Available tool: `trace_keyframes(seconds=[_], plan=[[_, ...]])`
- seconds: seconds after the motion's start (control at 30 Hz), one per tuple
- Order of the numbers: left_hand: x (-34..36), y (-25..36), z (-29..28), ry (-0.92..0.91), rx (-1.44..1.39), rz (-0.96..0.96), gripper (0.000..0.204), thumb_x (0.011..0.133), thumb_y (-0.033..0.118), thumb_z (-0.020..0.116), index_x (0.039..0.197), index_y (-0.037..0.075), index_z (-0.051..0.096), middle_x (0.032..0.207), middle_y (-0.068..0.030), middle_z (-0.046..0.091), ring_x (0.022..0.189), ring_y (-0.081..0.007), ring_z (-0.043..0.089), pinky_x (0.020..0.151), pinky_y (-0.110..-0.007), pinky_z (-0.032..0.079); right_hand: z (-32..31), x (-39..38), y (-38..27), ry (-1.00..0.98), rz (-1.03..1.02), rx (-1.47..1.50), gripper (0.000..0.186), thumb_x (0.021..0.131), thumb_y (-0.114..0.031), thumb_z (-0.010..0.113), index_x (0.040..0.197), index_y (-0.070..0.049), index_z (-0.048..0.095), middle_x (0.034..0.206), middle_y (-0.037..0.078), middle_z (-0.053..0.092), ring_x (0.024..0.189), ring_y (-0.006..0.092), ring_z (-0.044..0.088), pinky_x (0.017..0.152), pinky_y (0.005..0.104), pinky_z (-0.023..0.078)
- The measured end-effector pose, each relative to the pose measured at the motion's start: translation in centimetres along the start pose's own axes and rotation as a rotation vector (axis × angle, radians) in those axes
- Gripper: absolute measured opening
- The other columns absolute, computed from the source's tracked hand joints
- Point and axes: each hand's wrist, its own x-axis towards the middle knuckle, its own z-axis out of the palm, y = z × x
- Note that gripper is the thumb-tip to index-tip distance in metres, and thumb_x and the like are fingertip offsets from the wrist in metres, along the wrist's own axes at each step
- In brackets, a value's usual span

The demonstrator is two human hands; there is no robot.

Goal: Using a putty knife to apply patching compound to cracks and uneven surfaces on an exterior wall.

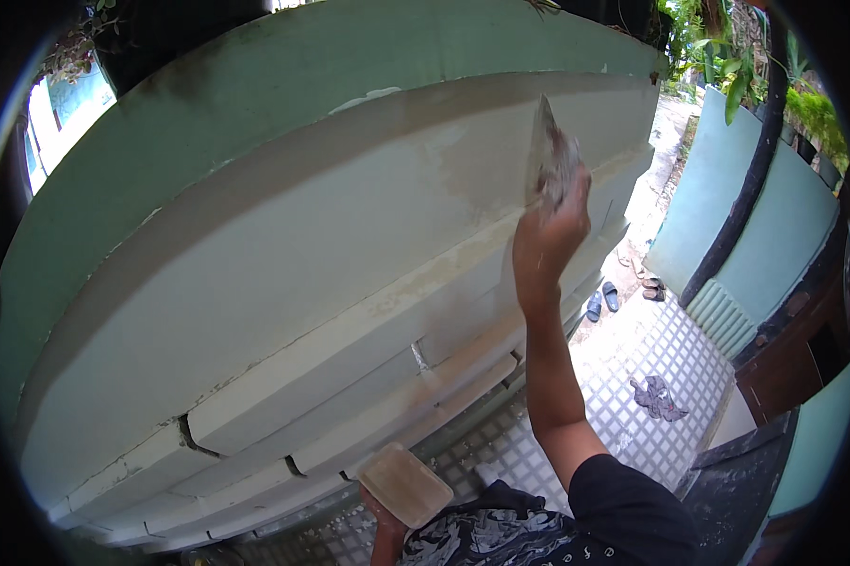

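Observation:
My right hand (552,231) is raised to the upper part of a pale wall (312,217), closed around a flat trowel (548,146). The trowel's thin blade stands nearly edge-on to my view, at or very close to the wall, and its back is smeared with whitish paste. Damp-looking, darker patches show on the wall to the left of the blade. Low in front of my body, my left hand (381,512) grips a shallow rectangular plastic tub (406,484) by its left side. Something pale and beige shows in the tub; some of those fingers are hidden beneath it.
A green ledge (283,71) overhangs the wall, with dark planters above. Stepped bands with dark notches (196,436) run along the lower wall. To the right, a grey cloth (658,398) lies on the checkered floor (609,377), with sandals (602,300) farther off near a dark pole (746,198).

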Motion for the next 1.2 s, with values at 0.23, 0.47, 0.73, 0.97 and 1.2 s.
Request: trace_keyframes(seconds=[0.23, 0.47, 0.73, 0.97, 1.2], plan=[[-0.8, 0.6, 3.9, -0.028, -0.070, -0.043, 0.064, 0.092, 0.060, 0.025, 0.132, 0.015, 0.046, 0.124, -0.0065, 0.057, 0.110, -0.0271, 0.057, 0.095, -0.044, 0.046, 1.3, -3.7, -5.2, -0.198, -0.489, 0.220, 0.038, 0.073, 0.014, 0.048, 0.108, 0.004, 0.059, 0.103, 0.019, 0.063, 0.093, 0.0369, 0.061, 0.081, 0.0433, 0.050], [-0.2, 0.0, 3.1, -0.010, 0.037, -0.012, 0.080, 0.088, 0.072, 0.022, 0.138, 0.012, 0.040, 0.127, -0.0105, 0.055, 0.113, -0.0310, 0.056, 0.097, -0.047, 0.045, -0.9, -1.4, -3.5, -0.028, -0.380, 0.263, 0.041, 0.078, 0.006, 0.044, 0.118, 0.005, 0.053, 0.110, 0.022, 0.063, 0.098, 0.0371, 0.063, 0.083, 0.0385, 0.051], [0.0, -0.2, 3.4, -0.021, -0.030, -0.006, 0.077, 0.089, 0.069, 0.024, 0.138, 0.012, 0.040, 0.129, -0.0104, 0.053, 0.114, -0.0318, 0.055, 0.096, -0.048, 0.046, 1.1, -5.7, -1.8, -0.129, -0.470, 0.001, 0.036, 0.078, 0.006, 0.049, 0.113, 0.008, 0.056, 0.108, 0.025, 0.061, 0.097, 0.0392, 0.061, 0.086, 0.0456, 0.049], [-0.2, 0.2, 3.7, 0.010, -0.038, -0.008, 0.077, 0.089, 0.069, 0.024, 0.138, 0.013, 0.040, 0.130, -0.0104, 0.053, 0.114, -0.0323, 0.055, 0.096, -0.048, 0.045, -1.3, -4.0, -1.3, -0.034, -0.442, 0.205, 0.033, 0.086, -0.005, 0.050, 0.117, 0.007, 0.051, 0.100, 0.020, 0.065, 0.093, 0.0330, 0.066, 0.081, 0.0385, 0.053], [0.6, -1.2, 1.5, -0.004, -0.019, 0.038, 0.071, 0.090, 0.066, 0.026, 0.136, 0.014, 0.042, 0.129, -0.0088, 0.053, 0.113, -0.0308, 0.055, 0.095, -0.048, 0.046, 0.2, 4.3, 3.2, 0.006, -0.157, -0.176, 0.045, 0.077, 0.003, 0.044, 0.121, 0.009, 0.051, 0.106, 0.026, 0.062, 0.097, 0.0406, 0.062, 0.087, 0.0424, 0.047]])
